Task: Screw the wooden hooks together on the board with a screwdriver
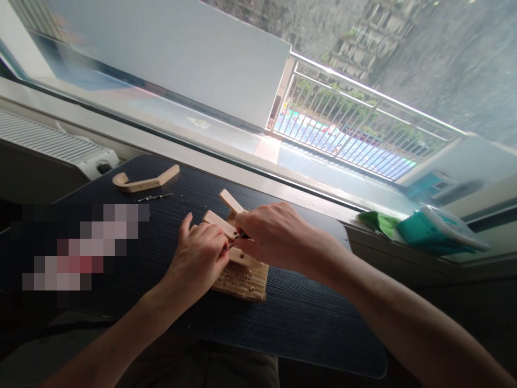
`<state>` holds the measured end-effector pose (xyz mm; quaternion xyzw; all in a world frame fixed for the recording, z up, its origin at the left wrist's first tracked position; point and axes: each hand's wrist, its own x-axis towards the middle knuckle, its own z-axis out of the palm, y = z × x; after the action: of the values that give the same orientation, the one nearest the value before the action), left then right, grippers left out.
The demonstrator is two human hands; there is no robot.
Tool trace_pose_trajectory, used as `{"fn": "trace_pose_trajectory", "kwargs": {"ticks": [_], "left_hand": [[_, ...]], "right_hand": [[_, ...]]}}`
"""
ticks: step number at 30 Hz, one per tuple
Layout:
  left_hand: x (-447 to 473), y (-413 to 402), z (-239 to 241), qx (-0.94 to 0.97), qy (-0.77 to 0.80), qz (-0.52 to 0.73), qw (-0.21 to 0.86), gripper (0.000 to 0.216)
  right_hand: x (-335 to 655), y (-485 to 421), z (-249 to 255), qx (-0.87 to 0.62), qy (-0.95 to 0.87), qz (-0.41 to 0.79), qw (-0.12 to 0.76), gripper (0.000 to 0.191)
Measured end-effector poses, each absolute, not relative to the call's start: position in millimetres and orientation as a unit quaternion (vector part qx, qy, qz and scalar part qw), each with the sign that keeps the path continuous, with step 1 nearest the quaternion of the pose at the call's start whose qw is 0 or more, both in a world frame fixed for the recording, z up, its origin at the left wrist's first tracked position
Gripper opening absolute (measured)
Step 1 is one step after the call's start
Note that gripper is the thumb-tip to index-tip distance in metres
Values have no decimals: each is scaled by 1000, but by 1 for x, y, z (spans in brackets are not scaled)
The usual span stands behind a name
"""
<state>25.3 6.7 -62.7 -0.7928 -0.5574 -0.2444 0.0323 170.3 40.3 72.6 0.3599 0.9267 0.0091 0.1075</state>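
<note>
My left hand (200,256) rests closed on pale wooden pieces (220,223) that lie on a small wooden board (244,283) pitted with holes. My right hand (272,234) is closed around a thin dark metal tool (236,241), whose tip points at the wood between my two hands. A second wooden strip (231,201) sticks out behind my right hand. All of this sits on a dark ribbed tabletop (307,318).
A curved wooden hook-shaped piece (143,182) and a thin metal bit (153,198) lie at the table's far left. A radiator (48,141) stands left. Green cloth (377,222) and a teal container (438,231) sit on the window sill at right.
</note>
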Motion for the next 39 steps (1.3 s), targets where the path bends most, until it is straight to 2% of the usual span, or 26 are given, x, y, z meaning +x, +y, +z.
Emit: {"fn": "trace_pose_trajectory", "kwargs": {"ticks": [8, 14, 19, 22, 25, 27, 28, 32, 35, 36, 39], "left_hand": [[29, 3, -63, -800, -551, -233, 41, 16], [26, 4, -47, -786, -521, -330, 44, 24], [14, -4, -31, -739, -535, -406, -49, 22], [6, -15, -32, -656, -599, -425, -172, 21], [-1, -23, -35, -591, -604, -466, -261, 21], [-3, -25, -36, -565, -595, -492, -291, 20], [-3, -25, -37, -555, -595, -499, -298, 20], [-3, -24, -42, -564, -609, -495, -257, 19], [-2, -25, -46, -604, -607, -478, -196, 16], [-2, -26, -47, -613, -603, -477, -182, 14], [-4, -29, -47, -626, -595, -483, -143, 12]], "right_hand": [[179, 36, 59, 378, 921, -14, 99, 18], [179, 37, 55, 397, 913, -34, 91, 23], [193, 36, 60, 414, 906, -56, 62, 21], [222, 30, 51, 469, 871, -138, -53, 25], [255, 14, 27, 492, 783, -325, -197, 28], [268, -1, 4, 489, 701, -457, -246, 30], [271, -8, -8, 496, 671, -485, -261, 28], [260, -27, -48, 554, 626, -458, -303, 17], [240, -24, -63, 586, 630, -406, -307, 49], [234, -21, -64, 587, 642, -391, -299, 53], [225, -13, -62, 550, 706, -362, -261, 31]]}}
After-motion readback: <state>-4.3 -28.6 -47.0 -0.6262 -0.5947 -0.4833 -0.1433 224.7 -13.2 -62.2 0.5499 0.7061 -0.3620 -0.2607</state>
